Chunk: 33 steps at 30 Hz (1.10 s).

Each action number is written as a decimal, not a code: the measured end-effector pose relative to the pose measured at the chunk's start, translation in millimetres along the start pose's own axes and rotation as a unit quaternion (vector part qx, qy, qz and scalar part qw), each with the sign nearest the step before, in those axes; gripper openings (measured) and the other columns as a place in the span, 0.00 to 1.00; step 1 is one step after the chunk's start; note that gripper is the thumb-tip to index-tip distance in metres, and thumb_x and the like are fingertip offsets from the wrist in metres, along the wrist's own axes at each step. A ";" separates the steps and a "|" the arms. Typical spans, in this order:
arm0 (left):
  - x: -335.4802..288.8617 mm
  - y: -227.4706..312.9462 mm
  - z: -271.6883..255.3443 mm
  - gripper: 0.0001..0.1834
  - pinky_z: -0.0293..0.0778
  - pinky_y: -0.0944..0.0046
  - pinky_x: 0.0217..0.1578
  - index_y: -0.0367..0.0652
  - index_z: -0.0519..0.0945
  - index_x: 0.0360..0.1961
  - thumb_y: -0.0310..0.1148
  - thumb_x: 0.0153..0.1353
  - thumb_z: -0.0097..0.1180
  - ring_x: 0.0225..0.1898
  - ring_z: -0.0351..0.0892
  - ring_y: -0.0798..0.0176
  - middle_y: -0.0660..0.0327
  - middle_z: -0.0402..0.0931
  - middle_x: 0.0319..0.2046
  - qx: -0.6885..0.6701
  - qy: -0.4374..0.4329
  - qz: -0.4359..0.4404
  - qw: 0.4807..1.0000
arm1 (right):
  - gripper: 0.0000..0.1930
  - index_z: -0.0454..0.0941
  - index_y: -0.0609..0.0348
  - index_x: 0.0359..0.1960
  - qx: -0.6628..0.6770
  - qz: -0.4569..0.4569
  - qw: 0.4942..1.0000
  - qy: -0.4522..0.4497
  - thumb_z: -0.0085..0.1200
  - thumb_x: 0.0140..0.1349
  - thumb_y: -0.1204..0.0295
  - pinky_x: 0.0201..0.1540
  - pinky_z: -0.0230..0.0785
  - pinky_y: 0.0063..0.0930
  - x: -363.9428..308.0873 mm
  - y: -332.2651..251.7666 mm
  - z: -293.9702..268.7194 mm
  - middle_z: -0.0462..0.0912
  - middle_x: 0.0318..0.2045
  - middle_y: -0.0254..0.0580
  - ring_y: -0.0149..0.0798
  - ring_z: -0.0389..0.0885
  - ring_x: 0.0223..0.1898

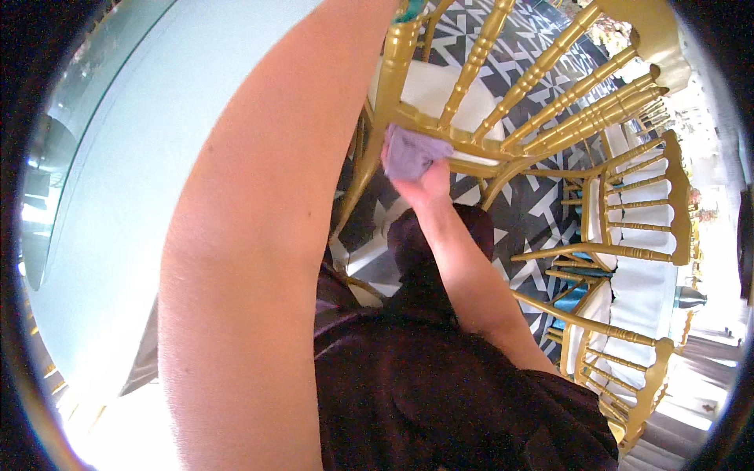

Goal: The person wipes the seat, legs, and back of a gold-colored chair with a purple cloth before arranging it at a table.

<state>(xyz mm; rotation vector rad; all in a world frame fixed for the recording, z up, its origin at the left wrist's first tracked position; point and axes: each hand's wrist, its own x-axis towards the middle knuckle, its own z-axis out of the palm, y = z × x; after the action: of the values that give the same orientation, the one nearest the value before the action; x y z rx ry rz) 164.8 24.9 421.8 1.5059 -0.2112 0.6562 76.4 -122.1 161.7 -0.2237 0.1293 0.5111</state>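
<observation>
My right hand [429, 185] is wrapped round a folded purple cloth [414, 154]. It presses the cloth to the lower back rail of a gold chair [488, 147], near the corner where the rail meets a back post. This chair has turned spindles and a white seat [452, 93]. My left forearm [251, 196] stretches up across the picture, close to the camera, and runs out at the top edge beside the chair's back post. The left hand itself is out of sight. A small bit of teal material [408, 10] shows by the top of that post.
A table with a pale blue cloth [118, 157] stands on my left. More gold chairs [640, 198] with white seats line the right side, beside a white-draped table [644, 294]. The floor [522, 208] has a black, grey and white geometric pattern.
</observation>
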 end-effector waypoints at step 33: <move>-72.9 29.2 -9.2 0.09 0.65 0.74 0.24 0.41 0.74 0.37 0.31 0.57 0.57 0.24 0.66 0.79 0.70 0.72 0.23 -0.131 -0.009 -0.081 0.988 | 0.19 0.76 0.55 0.44 -0.773 -0.632 -0.048 -0.024 0.52 0.55 0.56 0.53 0.55 0.46 -90.2 -84.3 318.4 0.77 0.39 0.40 0.48 0.69 0.45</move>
<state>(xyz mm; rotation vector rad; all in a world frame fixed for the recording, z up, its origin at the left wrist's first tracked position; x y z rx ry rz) 88.0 12.2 408.1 1.2607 -0.1795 0.4654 61.6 -158.4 501.0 2.4669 0.9310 1.8121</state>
